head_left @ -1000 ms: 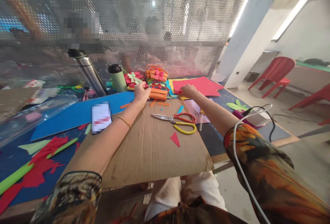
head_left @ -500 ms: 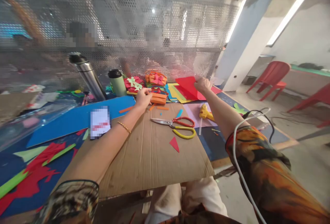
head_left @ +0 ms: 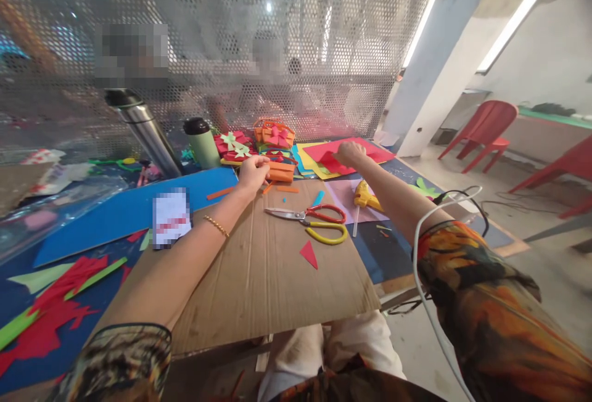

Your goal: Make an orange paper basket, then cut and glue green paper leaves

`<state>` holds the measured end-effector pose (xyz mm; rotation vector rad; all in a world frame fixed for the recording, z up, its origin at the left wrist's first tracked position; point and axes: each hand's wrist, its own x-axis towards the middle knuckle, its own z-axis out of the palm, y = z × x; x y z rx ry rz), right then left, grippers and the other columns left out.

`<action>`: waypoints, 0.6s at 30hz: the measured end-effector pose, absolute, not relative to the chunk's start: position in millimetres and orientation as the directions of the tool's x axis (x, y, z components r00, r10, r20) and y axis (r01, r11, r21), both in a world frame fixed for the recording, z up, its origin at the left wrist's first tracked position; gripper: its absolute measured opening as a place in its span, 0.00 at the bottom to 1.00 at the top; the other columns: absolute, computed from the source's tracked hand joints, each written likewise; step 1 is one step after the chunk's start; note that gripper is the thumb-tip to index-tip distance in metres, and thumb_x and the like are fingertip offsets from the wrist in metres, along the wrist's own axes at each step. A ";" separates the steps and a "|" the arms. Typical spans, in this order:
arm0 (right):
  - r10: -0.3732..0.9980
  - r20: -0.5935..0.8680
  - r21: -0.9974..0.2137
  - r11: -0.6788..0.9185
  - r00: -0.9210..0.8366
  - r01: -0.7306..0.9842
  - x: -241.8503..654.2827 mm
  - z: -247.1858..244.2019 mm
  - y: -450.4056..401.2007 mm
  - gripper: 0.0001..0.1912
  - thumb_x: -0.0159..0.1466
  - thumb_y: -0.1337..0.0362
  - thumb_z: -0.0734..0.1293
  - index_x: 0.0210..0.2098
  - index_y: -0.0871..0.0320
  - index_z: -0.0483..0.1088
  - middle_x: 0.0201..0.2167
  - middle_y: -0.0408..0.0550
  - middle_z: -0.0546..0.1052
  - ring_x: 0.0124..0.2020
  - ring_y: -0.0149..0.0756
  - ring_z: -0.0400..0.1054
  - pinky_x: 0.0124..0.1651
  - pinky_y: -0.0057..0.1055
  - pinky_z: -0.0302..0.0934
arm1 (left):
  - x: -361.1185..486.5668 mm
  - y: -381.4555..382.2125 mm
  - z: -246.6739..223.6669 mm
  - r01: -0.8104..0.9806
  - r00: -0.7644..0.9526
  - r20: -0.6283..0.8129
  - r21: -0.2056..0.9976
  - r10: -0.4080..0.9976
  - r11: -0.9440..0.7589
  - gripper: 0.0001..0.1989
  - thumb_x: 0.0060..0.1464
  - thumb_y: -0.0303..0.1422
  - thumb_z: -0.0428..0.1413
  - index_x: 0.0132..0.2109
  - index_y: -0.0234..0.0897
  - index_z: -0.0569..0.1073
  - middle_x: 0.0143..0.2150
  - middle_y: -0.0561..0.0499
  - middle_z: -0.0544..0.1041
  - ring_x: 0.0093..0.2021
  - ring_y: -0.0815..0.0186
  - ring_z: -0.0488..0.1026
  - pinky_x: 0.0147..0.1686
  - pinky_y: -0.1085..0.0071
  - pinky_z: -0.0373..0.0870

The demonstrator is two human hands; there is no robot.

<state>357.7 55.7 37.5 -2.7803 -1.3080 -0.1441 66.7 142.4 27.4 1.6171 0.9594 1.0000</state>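
My left hand (head_left: pixel 254 172) is closed, fingertips pinched together, beside a small orange paper box (head_left: pixel 281 172). What it pinches, if anything, I cannot make out. Farther right, my right hand (head_left: pixel 350 154) is closed at the edge of the red paper (head_left: pixel 374 151), part of which is bent up beneath the fingers. Yellow and blue sheets (head_left: pixel 303 160) lie under and beside the red one. Between my arms, scissors (head_left: pixel 305 214) with one red and one yellow handle rest on the cardboard (head_left: pixel 259 278), near a red paper triangle (head_left: pixel 309 254).
A yellow glue gun (head_left: pixel 365 196) lies by my right forearm, near a white cable (head_left: pixel 419 248). A steel flask (head_left: pixel 148 131) and a green bottle (head_left: pixel 203 146) stand behind my left hand. Red paper scraps (head_left: pixel 55 334) cover the left side. A perforated metal screen (head_left: pixel 208 32) rises behind.
The red paper has come down flatter, and my right hand has lowered slightly with it. My left hand stays by the orange box. The whole view has shifted a little.
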 end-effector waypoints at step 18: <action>0.834 -0.095 0.189 -0.522 0.544 0.832 330.6 30.4 60.9 0.23 0.74 0.55 0.72 0.64 0.57 0.73 0.62 0.55 0.77 0.57 0.47 0.76 0.58 0.51 0.75 | 70.6 121.1 32.0 0.172 0.376 0.127 0.964 0.918 -0.204 0.10 0.59 0.15 0.54 0.41 0.33 0.75 0.33 0.54 0.75 0.24 0.74 0.71 0.21 0.80 0.64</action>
